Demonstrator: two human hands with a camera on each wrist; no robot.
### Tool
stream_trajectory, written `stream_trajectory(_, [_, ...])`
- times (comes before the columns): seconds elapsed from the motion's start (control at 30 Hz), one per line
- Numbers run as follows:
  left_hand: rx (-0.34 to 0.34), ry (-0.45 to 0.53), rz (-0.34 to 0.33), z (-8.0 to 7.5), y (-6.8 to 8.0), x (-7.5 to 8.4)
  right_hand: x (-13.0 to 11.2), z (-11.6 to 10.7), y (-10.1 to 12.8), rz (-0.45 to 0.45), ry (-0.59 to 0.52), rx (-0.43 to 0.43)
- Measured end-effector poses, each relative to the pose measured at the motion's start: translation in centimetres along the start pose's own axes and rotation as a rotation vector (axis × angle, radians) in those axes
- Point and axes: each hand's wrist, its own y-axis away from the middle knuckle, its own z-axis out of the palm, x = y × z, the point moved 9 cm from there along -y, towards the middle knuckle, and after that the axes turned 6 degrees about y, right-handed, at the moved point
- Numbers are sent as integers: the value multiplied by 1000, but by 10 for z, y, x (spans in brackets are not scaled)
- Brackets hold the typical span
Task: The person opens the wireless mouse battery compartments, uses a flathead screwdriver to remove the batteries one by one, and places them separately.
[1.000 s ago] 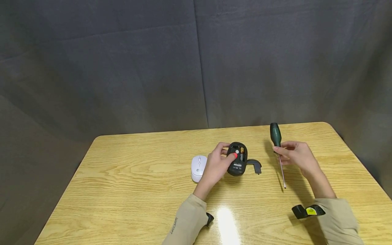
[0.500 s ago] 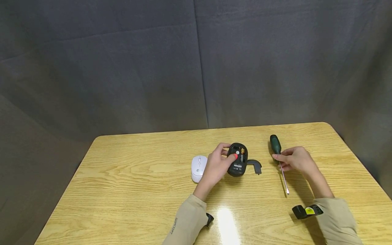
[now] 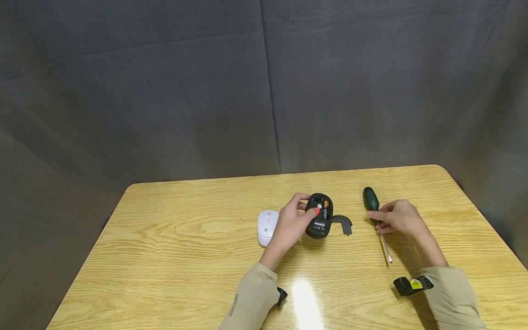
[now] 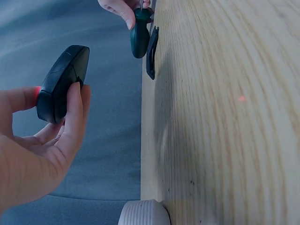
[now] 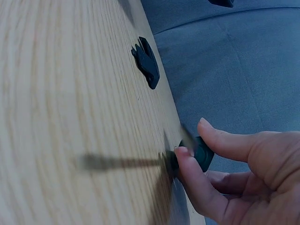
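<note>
In the head view my left hand (image 3: 290,222) grips a black computer mouse (image 3: 319,228), its underside turned up. The thumb presses on that underside, beside an uncovered battery compartment with a battery (image 3: 326,204) in it. The left wrist view has this mouse (image 4: 58,86) raised off the table. My right hand (image 3: 401,217) pinches a screwdriver with a dark green handle (image 3: 371,199) where handle meets shaft. Its flat tip points toward the near side; whether the screwdriver touches the table I cannot tell. Between the hands lies a black battery cover (image 3: 343,223), also in the right wrist view (image 5: 147,63).
A white mouse (image 3: 267,223) lies left of the black one, partly behind my left wrist. The wooden table (image 3: 177,238) ends at a dark grey curtain (image 3: 198,101) at the back. Black wrist cameras (image 3: 403,285) hang from both sleeves.
My right hand has lowered the screwdriver toward the table, bringing the handle and tip nearer to me, with its tip also shifting slightly right. The left hand and black mouse have barely moved.
</note>
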Motion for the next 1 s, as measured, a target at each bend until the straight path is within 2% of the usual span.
stream_trajectory(0.33, [-2,6,3,1,0,0,0,-9,1,2,189,26])
stream_trajectory(0.5, [0,7,2,0,0,-1,-2,-11,3,-26,283,33])
stream_trajectory(0.6, [1,10,2,0,1,-1,-7,-16,6,-65,374,89])
stream_trajectory(0.7, [3,8,0,-1,1,-2,-17,-25,11,-112,437,195])
stream_trajectory(0.8, [8,3,-1,-1,1,-2,-30,-33,18,-161,424,288])
stream_trajectory(1.0, [9,16,6,0,-1,-2,-61,-36,30,-291,341,357])
